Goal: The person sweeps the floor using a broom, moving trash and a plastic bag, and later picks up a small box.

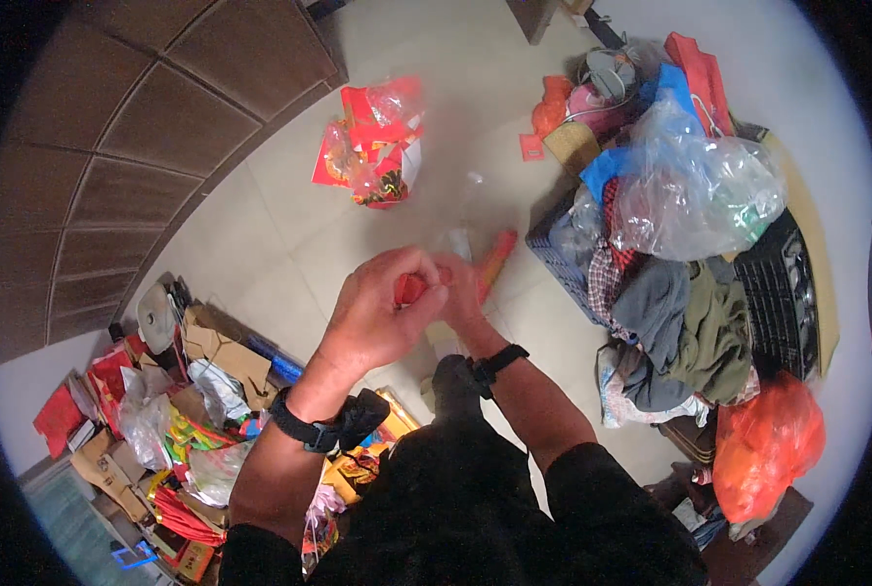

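My left hand is closed, its fingers curled round a small red thing that shows between thumb and fingers. Right up against it, my right hand is closed too, with its fingers mostly hidden behind the left. A red and yellow strip sticks out beyond my right hand; whether it joins the red piece, I cannot tell. Both hands are held in front of me above the tiled floor. Farther off on the floor lie red printed papers or bags with clear plastic on them.
To the right stands a blue-grey crate beside heaped clothes, a clear plastic bag and an orange-red bag. At the lower left, cardboard and packaging are piled. A brown panelled cabinet borders the floor at left.
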Motion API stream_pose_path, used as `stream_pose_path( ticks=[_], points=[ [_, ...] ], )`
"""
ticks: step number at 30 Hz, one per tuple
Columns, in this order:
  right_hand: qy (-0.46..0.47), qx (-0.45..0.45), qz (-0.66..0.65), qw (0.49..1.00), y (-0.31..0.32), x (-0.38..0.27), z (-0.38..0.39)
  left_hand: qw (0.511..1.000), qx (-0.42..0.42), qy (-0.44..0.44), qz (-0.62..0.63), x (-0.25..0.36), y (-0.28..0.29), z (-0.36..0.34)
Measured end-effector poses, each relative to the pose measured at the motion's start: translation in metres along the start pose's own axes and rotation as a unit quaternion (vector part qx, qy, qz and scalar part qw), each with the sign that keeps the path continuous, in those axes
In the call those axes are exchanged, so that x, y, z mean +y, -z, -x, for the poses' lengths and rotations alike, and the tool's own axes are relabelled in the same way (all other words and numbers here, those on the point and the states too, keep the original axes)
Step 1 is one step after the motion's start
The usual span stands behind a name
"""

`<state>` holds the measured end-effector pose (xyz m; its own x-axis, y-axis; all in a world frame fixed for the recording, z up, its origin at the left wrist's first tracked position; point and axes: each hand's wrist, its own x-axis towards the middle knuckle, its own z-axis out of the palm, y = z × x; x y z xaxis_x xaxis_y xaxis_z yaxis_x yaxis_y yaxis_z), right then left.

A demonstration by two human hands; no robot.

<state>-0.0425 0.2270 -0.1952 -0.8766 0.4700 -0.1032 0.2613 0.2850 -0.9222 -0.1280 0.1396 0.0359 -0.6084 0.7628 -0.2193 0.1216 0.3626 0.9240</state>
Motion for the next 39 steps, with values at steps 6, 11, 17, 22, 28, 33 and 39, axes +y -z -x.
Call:
stream_pose_path(
  ticks=[6,11,17,22,28,33,39],
  points=[
    [0.031,0.016,-0.056,0.998,0.001,0.003,-0.089,0.987,0.045,-0.118,-0.099,0.009,0.018,-0.066],
    [0.149,0.083,-0.054,0.984,0.014,-0.018,-0.149,0.985,0.056,-0.132,-0.098,0.013,0.022,-0.102],
    [0.307,0.121,-0.023,0.944,0.050,-0.046,-0.196,0.974,0.067,-0.132,-0.173,0.029,0.016,-0.105],
    [0.106,-0.122,-0.172,0.972,0.065,-0.079,-0.168,0.979,0.072,-0.114,-0.156,0.031,0.024,-0.057],
    [0.271,-0.063,0.028,0.960,0.051,-0.021,-0.114,0.994,0.068,-0.030,-0.085,-0.014,0.005,-0.016],
    [0.244,-0.120,0.022,0.962,0.019,-0.022,-0.096,0.995,0.068,-0.018,-0.070,-0.040,0.015,0.015],
    [0.175,-0.064,0.041,0.982,0.003,-0.087,-0.074,0.996,0.069,-0.053,-0.035,-0.022,0.065,0.031]
  ],
)
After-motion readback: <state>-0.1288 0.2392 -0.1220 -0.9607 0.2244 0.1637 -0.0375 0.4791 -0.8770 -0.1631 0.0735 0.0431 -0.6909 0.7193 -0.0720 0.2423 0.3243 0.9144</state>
